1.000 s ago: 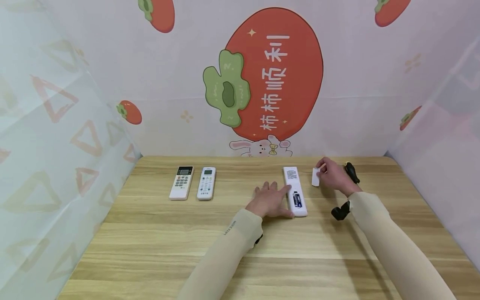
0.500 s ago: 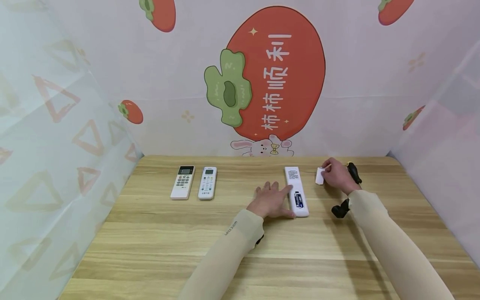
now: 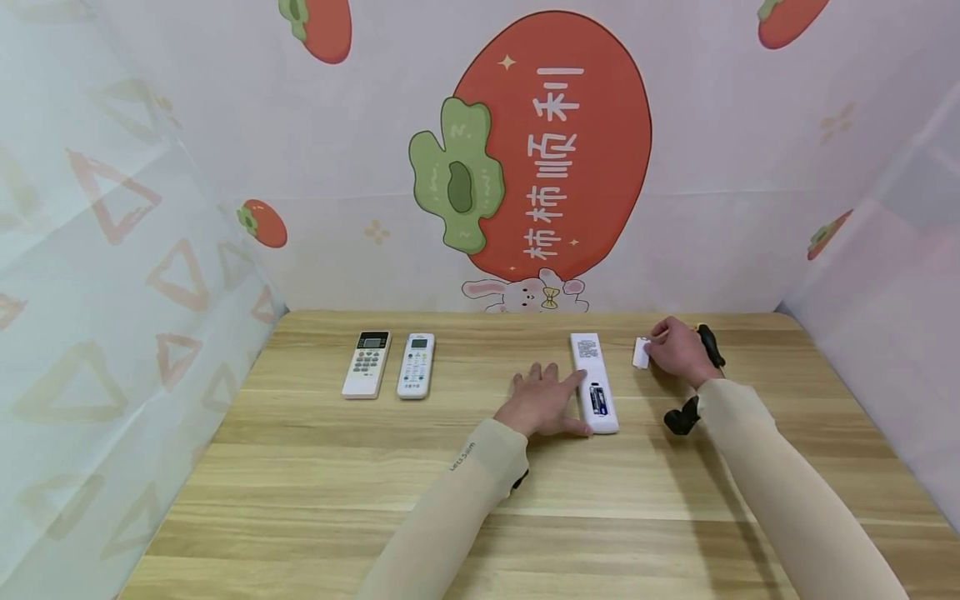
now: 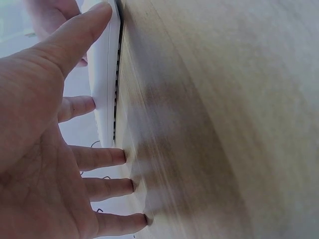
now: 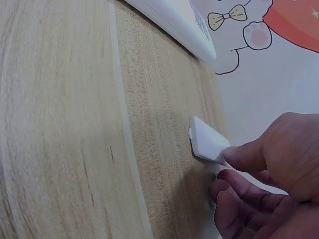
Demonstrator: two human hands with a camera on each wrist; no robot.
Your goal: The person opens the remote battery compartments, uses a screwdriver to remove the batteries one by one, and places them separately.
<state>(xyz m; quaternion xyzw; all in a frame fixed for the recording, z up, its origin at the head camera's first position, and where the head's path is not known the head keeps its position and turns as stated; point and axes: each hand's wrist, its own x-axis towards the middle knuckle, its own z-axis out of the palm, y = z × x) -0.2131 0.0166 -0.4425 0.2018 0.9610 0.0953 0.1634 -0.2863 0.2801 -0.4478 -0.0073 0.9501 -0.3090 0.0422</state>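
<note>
A white remote control (image 3: pixel 592 367) lies back side up on the wooden table, its battery compartment uncovered and batteries (image 3: pixel 597 398) showing inside. My left hand (image 3: pixel 542 402) is spread against the remote's left side. In the left wrist view, the thumb (image 4: pixel 92 22) and index finger (image 4: pixel 79 107) touch the remote, while the other fingertips rest on the tabletop. To the right of it, my right hand (image 3: pixel 677 347) pinches one end of a small white battery cover (image 5: pixel 207 141). That cover lies low at the table surface, with a small tab on its free end.
Two more remotes, one cream (image 3: pixel 367 365) and one white (image 3: pixel 416 367), lie face up at the left. A screwdriver (image 3: pixel 709 343) with a black and yellow handle lies just beyond my right hand. A printed cloth wall (image 3: pixel 360 150) rises behind the table (image 3: pixel 315 483).
My right hand has shifted slightly right with the battery cover, bringing it lower toward the table. My left hand and the remote have stayed in place; the head view has moved slightly.
</note>
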